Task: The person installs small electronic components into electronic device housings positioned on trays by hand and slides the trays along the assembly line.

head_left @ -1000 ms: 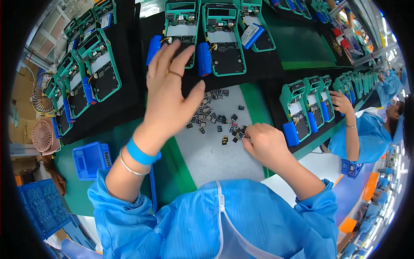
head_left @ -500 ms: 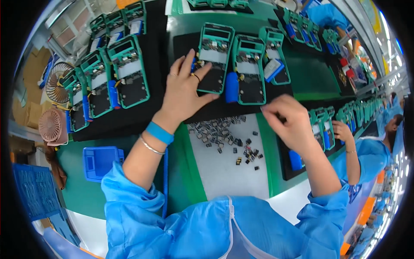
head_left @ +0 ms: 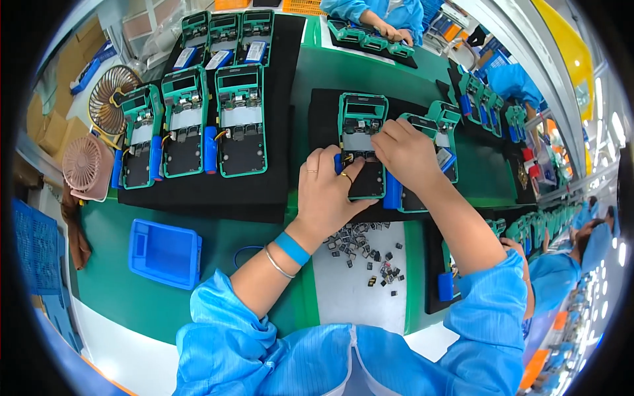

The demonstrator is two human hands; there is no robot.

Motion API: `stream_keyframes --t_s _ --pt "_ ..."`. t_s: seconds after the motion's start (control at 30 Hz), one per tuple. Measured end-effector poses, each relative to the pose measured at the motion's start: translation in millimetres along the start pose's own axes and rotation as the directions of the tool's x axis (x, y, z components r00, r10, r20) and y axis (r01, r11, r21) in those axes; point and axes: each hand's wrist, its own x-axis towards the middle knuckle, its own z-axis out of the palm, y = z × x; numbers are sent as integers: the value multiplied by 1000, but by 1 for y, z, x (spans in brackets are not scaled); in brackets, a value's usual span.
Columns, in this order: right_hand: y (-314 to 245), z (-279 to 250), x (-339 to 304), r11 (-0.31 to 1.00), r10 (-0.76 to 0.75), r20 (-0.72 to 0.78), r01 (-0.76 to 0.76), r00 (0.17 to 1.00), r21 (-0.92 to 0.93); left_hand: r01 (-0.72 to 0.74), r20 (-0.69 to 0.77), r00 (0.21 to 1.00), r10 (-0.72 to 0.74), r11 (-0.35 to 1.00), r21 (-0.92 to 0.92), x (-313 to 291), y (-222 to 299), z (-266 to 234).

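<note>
A green-framed device housing [head_left: 362, 99] with a circuit board and a black lower part lies in front of me on a black mat. My left hand [head_left: 327, 191] rests around its lower left side, fingers over the edge and board, thumb by the bottom rim. A bit of blue battery [head_left: 338, 162] shows beside those fingers. Pinched fingers of my right hand [head_left: 406, 150] press at the right side of the board; whatever they hold is hidden. Just right, a second housing [head_left: 446, 113] and a blue battery [head_left: 392, 192] are partly covered by my right arm.
Small dark square parts [head_left: 356, 241] lie scattered on a white strip [head_left: 330, 297] near me. At left are a blue bin [head_left: 165, 254], more housings [head_left: 241, 125] with batteries, and two fans [head_left: 88, 165]. Co-workers sit across [head_left: 389, 16] and at right [head_left: 568, 251].
My right hand has moved left from beside the housings onto the near housing's board. My left hand stays at that housing. The view has shifted, and a co-worker's hands now show at the top.
</note>
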Motion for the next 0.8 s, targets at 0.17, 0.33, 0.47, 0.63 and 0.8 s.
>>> stream_keyframes --t_s 0.17,0.33,0.47,0.63,0.8 --pt "0 2 9 998 -62 64 64 996 -19 12 11 1000 -12 1000 1 -4 -4 3" --pt "0 -1 13 994 -94 147 102 985 -47 27 12 1000 -27 1000 -2 -6 -5 5" --pt "-1 -3 11 986 -137 174 151 975 -72 33 26 999 -33 999 8 -7 -3 5" --pt "-4 -6 14 977 -144 225 174 964 -124 36 25 999 -36 999 8 -7 -3 5" --pt "-6 -7 17 965 -171 233 210 957 -155 30 18 999 -30 999 15 -7 -3 6"
